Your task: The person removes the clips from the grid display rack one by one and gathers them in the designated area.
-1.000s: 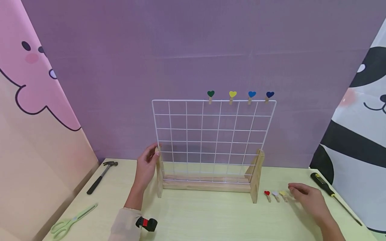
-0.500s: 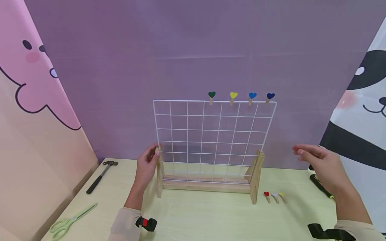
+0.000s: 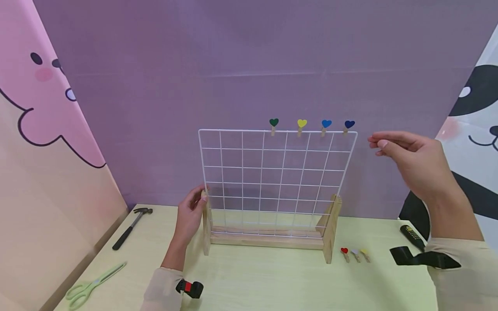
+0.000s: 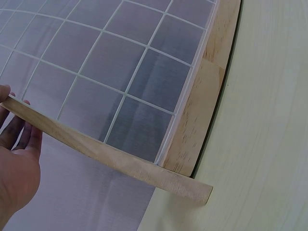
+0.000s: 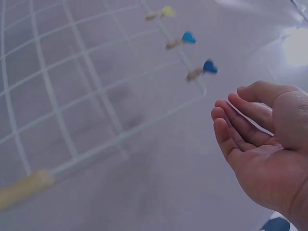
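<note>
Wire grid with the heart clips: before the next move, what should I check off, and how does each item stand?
1. Left hand steadying the wooden stand: ok, it grips the left upright.
2. Right hand free: ok, it holds nothing.
3. Right hand touching a clip: not ok, it hovers apart from the dark-blue clip.
4. Firmness of that clip on the grid: cannot tell.
5. Loose red clip, pale clip and yellow clip apart from the stand: ok, right of it.
</note>
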Motion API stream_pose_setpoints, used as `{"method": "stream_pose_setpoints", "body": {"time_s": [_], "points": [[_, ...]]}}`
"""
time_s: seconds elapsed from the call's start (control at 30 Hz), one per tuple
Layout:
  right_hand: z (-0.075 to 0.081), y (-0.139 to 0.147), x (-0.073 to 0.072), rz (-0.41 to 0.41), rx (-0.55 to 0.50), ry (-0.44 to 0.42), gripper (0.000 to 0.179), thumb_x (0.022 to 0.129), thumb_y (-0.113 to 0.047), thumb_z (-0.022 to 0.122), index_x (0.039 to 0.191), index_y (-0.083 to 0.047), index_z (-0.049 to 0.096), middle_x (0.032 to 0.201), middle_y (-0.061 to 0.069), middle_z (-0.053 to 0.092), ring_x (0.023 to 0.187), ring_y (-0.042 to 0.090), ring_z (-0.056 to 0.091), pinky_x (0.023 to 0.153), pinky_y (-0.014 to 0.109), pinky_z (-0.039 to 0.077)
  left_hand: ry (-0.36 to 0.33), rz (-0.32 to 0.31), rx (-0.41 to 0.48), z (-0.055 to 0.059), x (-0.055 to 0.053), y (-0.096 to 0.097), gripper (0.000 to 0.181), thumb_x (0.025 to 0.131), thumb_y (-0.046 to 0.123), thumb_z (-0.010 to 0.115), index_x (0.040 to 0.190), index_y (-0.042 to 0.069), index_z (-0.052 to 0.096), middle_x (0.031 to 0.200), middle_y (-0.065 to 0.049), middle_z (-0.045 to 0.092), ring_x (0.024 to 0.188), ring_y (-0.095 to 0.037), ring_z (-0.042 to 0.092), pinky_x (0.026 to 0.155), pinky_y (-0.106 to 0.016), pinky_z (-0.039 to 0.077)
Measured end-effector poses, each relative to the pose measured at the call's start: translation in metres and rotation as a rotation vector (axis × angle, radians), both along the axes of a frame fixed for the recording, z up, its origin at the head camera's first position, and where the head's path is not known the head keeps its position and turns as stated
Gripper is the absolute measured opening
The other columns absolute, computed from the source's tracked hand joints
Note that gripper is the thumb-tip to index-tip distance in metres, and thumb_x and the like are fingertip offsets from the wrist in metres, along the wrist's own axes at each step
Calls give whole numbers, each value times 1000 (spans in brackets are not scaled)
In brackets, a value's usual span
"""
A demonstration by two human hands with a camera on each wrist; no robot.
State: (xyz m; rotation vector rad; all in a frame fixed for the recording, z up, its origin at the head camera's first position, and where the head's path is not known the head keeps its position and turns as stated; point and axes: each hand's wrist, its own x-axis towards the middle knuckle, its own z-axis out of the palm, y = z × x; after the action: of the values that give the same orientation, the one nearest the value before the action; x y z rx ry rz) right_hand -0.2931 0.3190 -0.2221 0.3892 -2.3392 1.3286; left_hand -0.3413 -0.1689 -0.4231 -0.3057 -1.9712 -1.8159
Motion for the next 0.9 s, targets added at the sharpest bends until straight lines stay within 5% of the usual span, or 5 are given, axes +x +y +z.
{"method": "stream_pose_setpoints", "body": {"time_s": [0.07,0.13,0.37,0.9], "points": [[10,-7,0,23,-32,13,42,104,-30,62,141,-11,62,124,-17,70,110,1,63,105,12,41,-4,-7,3,0,0,-1,34,105,7,57,139,4,61,141,-17,64,134,-29,58,101,-7,46],[19,-13,-3,73,-92,34,41,102,-26,64,139,-7,63,124,-12,71,110,3,64,90,7,46,-6,-12,8,1,0,-1,35,105,7,57,139,4,61,141,-17,64,135,-29,57,101,-7,46],[44,-35,-11,264,-348,39,38,98,-18,70,133,-3,67,123,-2,72,114,10,64,92,11,48,-5,-7,11,1,0,-1,35,104,6,58,139,4,60,142,-17,64,135,-29,57,102,-7,46],[81,-92,-23,393,-351,60,31,94,-12,75,120,4,72,106,2,78,101,16,69,92,17,52,-6,11,-18,1,1,0,34,105,11,58,139,7,61,142,-15,64,135,-29,58,101,-6,44]]}}
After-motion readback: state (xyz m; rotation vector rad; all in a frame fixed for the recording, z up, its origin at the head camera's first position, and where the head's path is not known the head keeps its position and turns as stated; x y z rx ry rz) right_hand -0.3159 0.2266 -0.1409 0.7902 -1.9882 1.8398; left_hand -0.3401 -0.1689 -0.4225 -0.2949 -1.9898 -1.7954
